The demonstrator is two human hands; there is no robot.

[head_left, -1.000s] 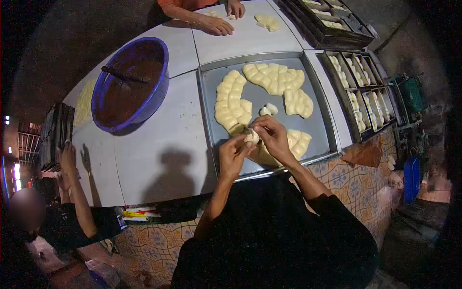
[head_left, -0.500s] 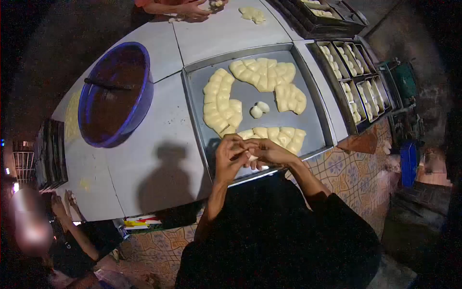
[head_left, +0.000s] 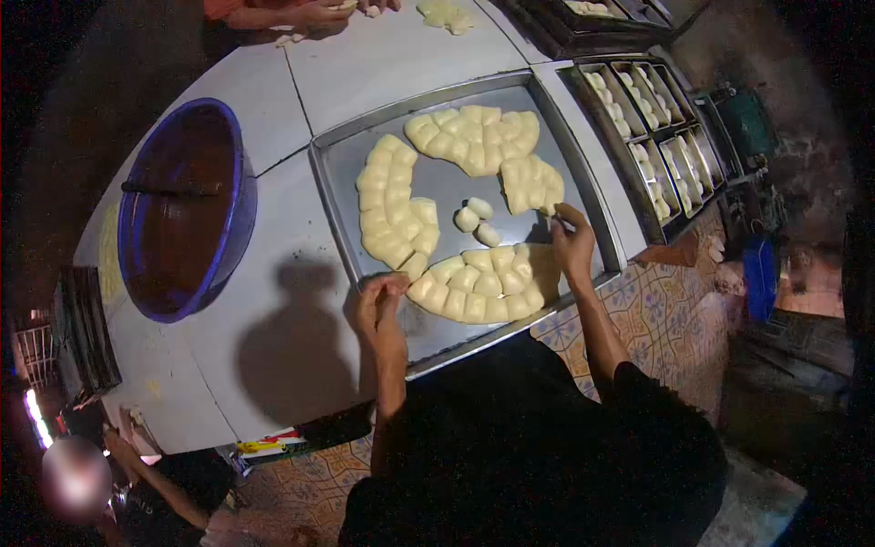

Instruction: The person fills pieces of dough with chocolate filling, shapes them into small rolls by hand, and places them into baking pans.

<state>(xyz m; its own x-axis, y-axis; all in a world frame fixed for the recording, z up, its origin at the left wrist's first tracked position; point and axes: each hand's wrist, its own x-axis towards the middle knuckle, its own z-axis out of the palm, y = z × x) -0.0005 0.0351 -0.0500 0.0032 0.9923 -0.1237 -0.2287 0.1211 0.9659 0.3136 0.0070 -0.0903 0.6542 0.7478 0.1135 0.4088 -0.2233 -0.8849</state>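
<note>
Scored slabs of pale dough lie on a large metal tray. My left hand is at the tray's near left edge, its fingertips pinched at the lower end of the left dough slab. On the right, my right hand has thumb and finger closed at the lower edge of the small right slab. Between the hands lies the front dough slab, partly in shadow. Three small dough balls sit mid-tray. A further slab lies at the back.
To the left stands a blue tub with brown contents and a dark stick across it. Divided baking tins holding dough pieces are at the right. Another person's hands work across the table; one more person is at lower left.
My hands have parted, left hand to the left and right hand up and right. A third dough ball now lies with the two mid-tray. The front slab is uncovered.
</note>
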